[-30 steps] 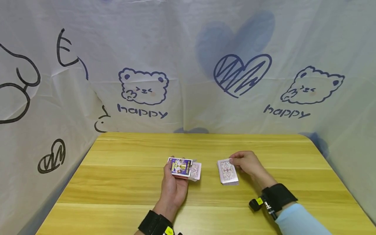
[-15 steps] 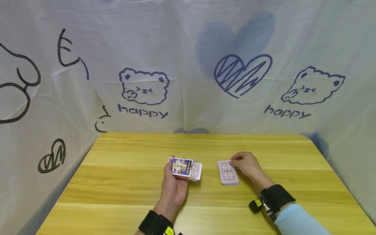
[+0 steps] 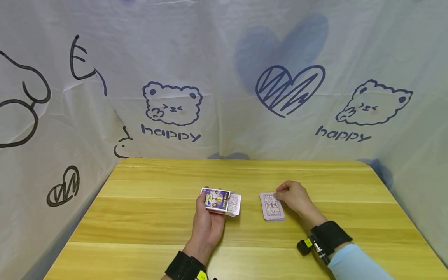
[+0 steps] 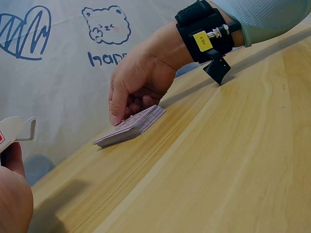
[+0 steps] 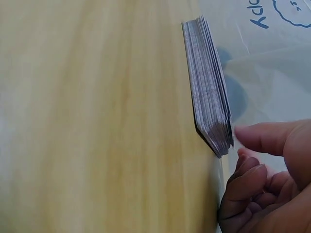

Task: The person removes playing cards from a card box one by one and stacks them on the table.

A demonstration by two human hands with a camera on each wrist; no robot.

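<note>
In the head view my left hand (image 3: 209, 223) grips a purple-and-white playing card box (image 3: 216, 199), thumb along its near left edge. Its flap end points right, and several playing cards (image 3: 234, 204) stick out of it, patterned backs up. To the right, a stack of playing cards (image 3: 272, 207) lies on the table, red-patterned back on top. My right hand (image 3: 296, 197) is at the stack's far right corner. The right wrist view shows the thumb (image 5: 262, 138) against the top of the stack (image 5: 206, 87), the other fingers curled beside the corner. Any pinch on a single card is too small to tell.
Both hands are over a yellow wood-grain table (image 3: 147, 225). White cloth (image 3: 224, 128) with drawn bears and hearts hangs behind it and at the sides. Each wrist wears a black strap (image 3: 330, 236) with a small camera.
A second ago the top card sat tilted and shiny on the stack; now it lies flat and nearly flush. My right hand has shifted slightly; the left hand and box stay still.
</note>
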